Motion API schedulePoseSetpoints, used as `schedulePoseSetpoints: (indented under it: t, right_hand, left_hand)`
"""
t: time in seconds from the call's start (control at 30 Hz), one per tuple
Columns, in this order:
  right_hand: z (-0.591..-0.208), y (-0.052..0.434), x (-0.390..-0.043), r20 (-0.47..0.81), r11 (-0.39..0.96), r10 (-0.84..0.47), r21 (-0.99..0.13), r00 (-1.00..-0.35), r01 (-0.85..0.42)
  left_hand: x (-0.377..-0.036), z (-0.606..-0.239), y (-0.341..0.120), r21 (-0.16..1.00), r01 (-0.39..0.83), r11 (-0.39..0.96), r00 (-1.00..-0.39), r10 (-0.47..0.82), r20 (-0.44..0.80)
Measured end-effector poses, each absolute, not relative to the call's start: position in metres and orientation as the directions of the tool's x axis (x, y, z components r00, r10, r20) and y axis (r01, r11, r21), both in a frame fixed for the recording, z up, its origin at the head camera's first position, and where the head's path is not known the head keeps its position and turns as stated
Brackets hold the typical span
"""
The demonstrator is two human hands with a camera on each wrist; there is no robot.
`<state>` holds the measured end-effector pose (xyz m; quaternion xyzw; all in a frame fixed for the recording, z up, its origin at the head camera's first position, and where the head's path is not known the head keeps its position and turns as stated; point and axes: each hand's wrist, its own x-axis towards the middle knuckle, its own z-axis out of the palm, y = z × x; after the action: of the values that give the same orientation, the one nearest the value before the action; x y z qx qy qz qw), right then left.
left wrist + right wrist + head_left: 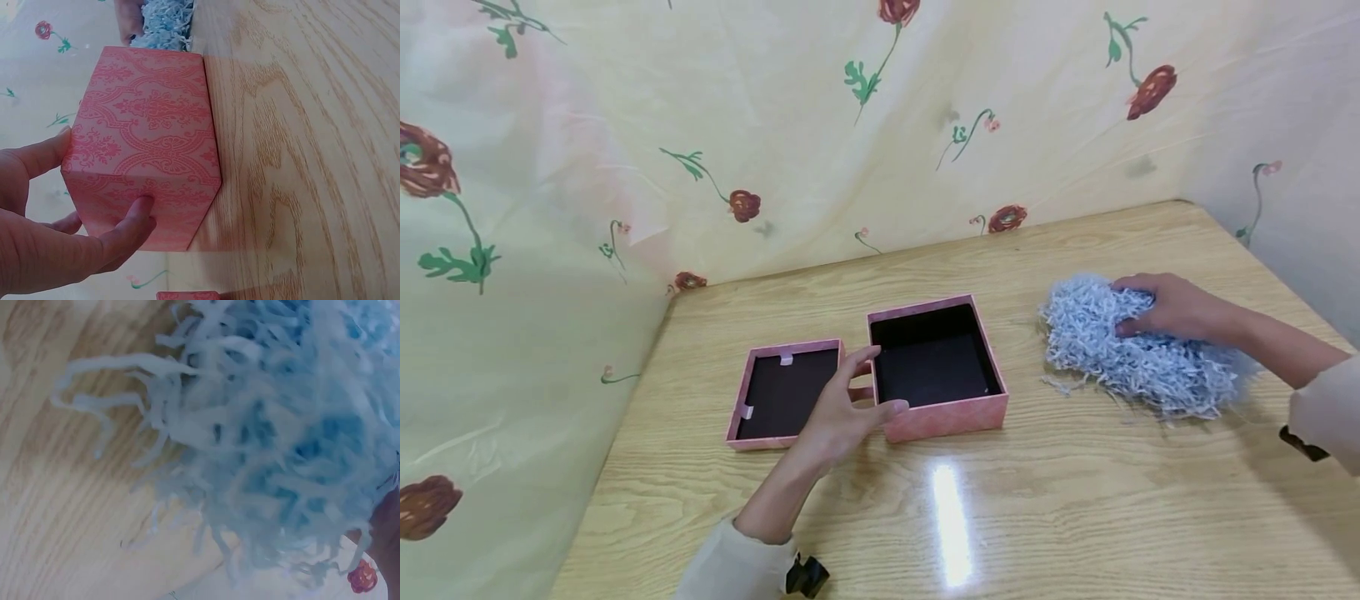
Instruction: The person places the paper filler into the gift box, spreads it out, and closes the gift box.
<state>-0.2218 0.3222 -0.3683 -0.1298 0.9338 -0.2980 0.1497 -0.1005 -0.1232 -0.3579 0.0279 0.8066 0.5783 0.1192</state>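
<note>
Nearest, the left hand [838, 414] grasps the pink box [947, 419] at its near left corner, thumb on the front edge and fingers against the left side. The box stands uncovered on the wooden desk [1037, 500], dark inside. Just left of it lies a shallow pink lid [792, 390], inner face up. Off to the right, the right hand [1180, 307] clutches a heap of pale blue shredded paper [1105, 346] on the desk. Behind hangs a cream cloth [820, 192] printed with red flowers.

Two hands [838, 421] [1180, 308], one box [951, 419], one lid [790, 396], one shred heap [1150, 375].
</note>
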Motion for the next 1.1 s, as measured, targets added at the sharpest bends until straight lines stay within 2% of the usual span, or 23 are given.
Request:
schedulePoseSetpoints:
  t: [0.47,1.1]
  right_hand:
    - [-0.34,0.326,-0.221,-0.222,0.784,-0.307,-0.61,-0.926,-0.114]
    - [-0.297,0.332,-0.225,-0.176,0.782,-0.31,-0.606,-0.934,-0.145]
  left_hand:
    - [-0.1,-0.358,-0.123,0.934,-0.097,0.343,-0.972,0.171,-0.164]
    - [-0.098,-0.358,-0.123,0.932,-0.096,0.349,-0.97,0.178,-0.167]
